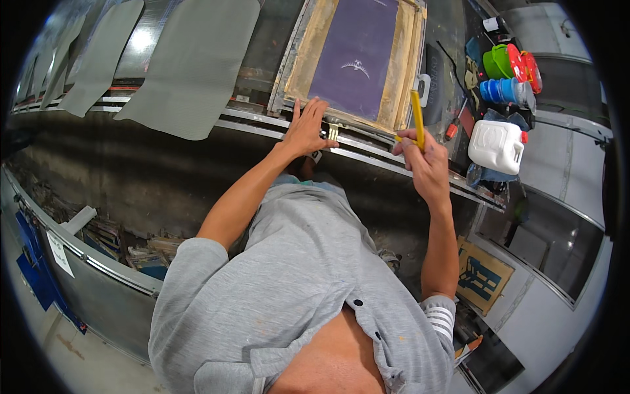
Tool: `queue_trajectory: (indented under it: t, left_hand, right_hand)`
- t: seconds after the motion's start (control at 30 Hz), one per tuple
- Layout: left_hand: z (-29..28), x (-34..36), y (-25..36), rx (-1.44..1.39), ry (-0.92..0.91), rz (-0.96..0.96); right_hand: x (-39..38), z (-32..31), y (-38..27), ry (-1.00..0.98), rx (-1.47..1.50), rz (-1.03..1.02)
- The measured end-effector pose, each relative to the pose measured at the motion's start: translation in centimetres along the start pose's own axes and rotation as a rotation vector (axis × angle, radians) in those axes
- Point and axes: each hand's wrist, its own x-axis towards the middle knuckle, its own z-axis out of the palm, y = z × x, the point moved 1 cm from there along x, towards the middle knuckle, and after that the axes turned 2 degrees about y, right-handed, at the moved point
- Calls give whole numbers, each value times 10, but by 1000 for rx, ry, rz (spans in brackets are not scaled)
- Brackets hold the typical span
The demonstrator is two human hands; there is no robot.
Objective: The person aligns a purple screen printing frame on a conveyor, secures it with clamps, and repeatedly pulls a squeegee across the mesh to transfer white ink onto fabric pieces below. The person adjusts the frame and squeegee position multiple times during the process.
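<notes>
A screen-printing frame (405,72) with purple mesh (354,46) and a small white crest-like design lies on the table ahead of me. My left hand (305,129) rests on the frame's near left edge, its fingers apart and its thumb beside a brass-coloured metal clamp (333,132). To the right of the clamp, my right hand (428,161) is closed around a slim yellow tool (418,117). One straight yellow length sticks up from the fist, and a shorter yellow end shows by the fingertips; its exact kind is unclear.
Several grey sheets (190,72) hang over the table's near edge at left. Metal rails (374,151) run along that edge. At right stand a white jerrycan (495,146) with a red cap, blue rolls (499,90) and a green container (497,62).
</notes>
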Motion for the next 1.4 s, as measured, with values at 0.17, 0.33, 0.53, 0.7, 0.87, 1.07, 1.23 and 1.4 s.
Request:
queue_trajectory:
  t: [0.17, 0.33, 0.53, 0.7, 0.87, 1.07, 1.23, 1.4]
  left_hand:
    - [-2, -6, 7, 36, 40, -36]
    - [-19, 4, 19, 89, -8, -101]
    - [-13, 8, 23, 115, -16, -95]
    - [-7, 13, 13, 129, 5, -83]
    - [3, 5, 10, 71, -44, -82]
    - [17, 0, 0, 144, -11, -8]
    - [0, -5, 6, 60, -23, -88]
    - [4, 7, 10, 34, -20, -81]
  right_hand:
    - [15, 12, -7, -77, -250, -219]
    - [48, 8, -50, -376, -705, -804]
    - [46, 35, -54, -495, 437, 517]
    - [32, 56, -41, -195, 1152, 561]
    - [32, 42, -33, 96, 196, -151]
    - [41, 22, -33, -53, -280, -798]
    - [58, 6, -89, -212, -699, -1243]
    - [58, 4, -90, -206, -866, -884]
